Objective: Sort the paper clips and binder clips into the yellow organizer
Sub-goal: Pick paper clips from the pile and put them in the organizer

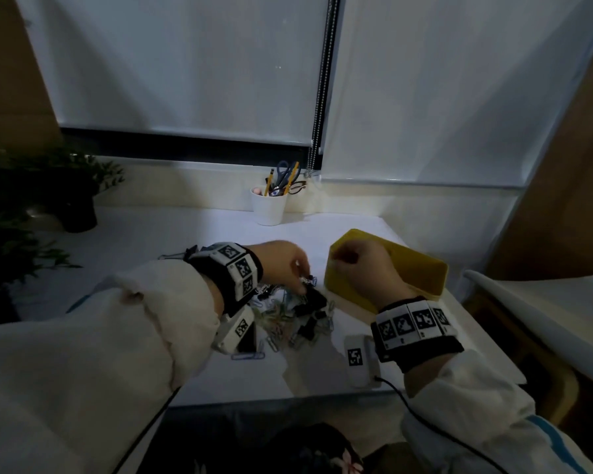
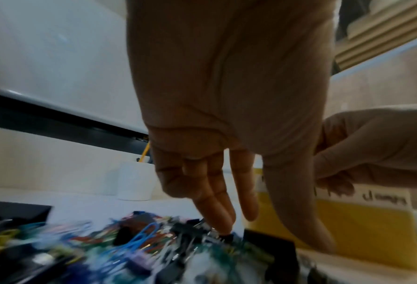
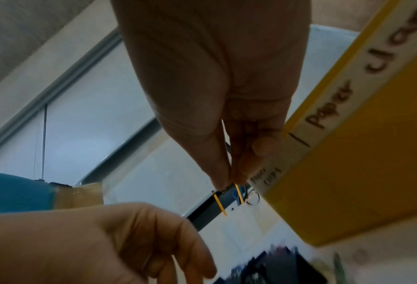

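Head view shows us a white worktop [image 1: 172, 234] with a mixed pile of paper clips [image 1: 281, 323] and binder clips [image 1: 310, 302] lying just left of the yellow organizer [image 1: 421, 268]. Our left hand [image 1: 281, 265] reaches down into the pile, fingers [image 2: 217, 211] extended, their tips touching a black binder clip; the left wrist picture is blurred there, so we cannot tell whether they actually pinch it. Our right hand [image 1: 363, 271] sits at the organizer's near left corner, its fingers [image 3: 217, 163] pressed together and pinching a yellow paper clip [image 3: 239, 194] beside the label reading "Paper clips". A white cup [image 1: 268, 208] of pencils and scissors stands farther back, near the window sill.
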`<control>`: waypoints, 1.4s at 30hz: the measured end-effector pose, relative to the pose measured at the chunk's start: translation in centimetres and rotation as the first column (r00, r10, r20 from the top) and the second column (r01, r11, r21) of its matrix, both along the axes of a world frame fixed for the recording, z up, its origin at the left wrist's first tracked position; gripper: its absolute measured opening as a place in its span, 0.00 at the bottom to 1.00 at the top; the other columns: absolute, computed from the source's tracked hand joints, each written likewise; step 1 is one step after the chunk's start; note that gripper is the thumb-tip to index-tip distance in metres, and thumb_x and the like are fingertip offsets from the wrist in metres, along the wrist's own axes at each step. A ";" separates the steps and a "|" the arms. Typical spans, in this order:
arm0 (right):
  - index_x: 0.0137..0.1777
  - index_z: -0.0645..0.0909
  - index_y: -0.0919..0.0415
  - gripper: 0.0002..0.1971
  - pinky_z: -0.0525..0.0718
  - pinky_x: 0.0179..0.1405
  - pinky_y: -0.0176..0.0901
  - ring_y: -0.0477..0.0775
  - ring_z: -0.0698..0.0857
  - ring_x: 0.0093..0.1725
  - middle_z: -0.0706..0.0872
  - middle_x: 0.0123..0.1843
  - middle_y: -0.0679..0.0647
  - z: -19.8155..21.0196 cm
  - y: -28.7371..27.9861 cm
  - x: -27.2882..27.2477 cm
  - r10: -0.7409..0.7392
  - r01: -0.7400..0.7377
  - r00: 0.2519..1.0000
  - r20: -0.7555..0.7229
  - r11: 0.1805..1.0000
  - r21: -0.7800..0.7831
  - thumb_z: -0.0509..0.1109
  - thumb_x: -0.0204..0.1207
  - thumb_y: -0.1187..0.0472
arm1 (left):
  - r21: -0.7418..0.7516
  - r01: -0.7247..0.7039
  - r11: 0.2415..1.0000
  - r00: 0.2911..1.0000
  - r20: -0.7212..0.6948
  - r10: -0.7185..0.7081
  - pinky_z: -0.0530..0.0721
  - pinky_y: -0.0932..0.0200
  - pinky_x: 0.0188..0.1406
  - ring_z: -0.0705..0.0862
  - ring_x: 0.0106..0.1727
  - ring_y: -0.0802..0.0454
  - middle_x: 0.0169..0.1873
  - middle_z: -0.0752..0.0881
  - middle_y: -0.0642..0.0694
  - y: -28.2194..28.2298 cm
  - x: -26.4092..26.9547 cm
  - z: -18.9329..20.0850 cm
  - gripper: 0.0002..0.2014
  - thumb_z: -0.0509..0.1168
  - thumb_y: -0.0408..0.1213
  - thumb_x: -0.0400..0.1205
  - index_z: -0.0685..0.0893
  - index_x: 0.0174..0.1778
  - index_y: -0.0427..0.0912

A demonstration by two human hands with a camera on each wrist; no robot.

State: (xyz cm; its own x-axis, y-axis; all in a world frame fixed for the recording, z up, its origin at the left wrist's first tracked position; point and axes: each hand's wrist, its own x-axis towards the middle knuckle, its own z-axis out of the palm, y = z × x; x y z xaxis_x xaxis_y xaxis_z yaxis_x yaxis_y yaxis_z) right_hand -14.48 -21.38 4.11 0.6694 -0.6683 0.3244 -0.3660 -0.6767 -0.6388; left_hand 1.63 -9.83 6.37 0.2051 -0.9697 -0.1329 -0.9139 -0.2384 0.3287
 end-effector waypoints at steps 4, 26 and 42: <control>0.50 0.89 0.59 0.10 0.84 0.41 0.36 0.49 0.87 0.46 0.89 0.44 0.49 -2.0 2.6 -0.2 0.187 -0.157 0.957 -0.222 0.976 0.148 0.82 0.69 0.61 | 0.311 -0.006 0.951 0.999 0.052 -0.010 0.80 0.58 0.51 0.80 0.53 0.55 0.52 0.80 0.57 3.9 0.2 -0.7 0.35 0.81 0.60 0.63 0.81 0.65 0.56; 0.53 0.90 0.61 0.10 0.88 0.50 0.50 0.58 0.90 0.48 0.91 0.48 0.60 -4.2 6.3 4.2 0.323 -0.336 0.804 -0.499 0.939 0.066 0.74 0.73 0.65 | 0.099 -0.106 0.989 0.959 0.275 0.075 0.71 0.46 0.60 0.83 0.49 0.45 0.44 0.88 0.45 5.2 -0.7 -5.5 0.12 0.73 0.47 0.74 0.87 0.49 0.46; 0.37 0.88 0.59 0.05 0.87 0.32 0.43 0.51 0.87 0.32 0.89 0.34 0.55 -2.8 3.6 3.4 0.207 -0.205 0.978 -0.006 0.973 0.102 0.78 0.70 0.69 | -0.287 -0.088 0.954 0.994 0.039 0.104 0.76 0.58 0.41 0.82 0.44 0.52 0.42 0.85 0.50 4.1 0.1 -3.5 0.10 0.69 0.45 0.81 0.88 0.50 0.43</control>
State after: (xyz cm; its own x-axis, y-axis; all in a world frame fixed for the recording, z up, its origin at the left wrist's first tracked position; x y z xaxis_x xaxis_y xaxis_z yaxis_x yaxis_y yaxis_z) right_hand -11.11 -17.76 1.31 0.8006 -0.5443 0.2506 -0.2363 -0.6711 -0.7027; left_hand 1.73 -5.74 2.86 0.2983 -0.9412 0.1588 -0.9092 -0.2295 0.3475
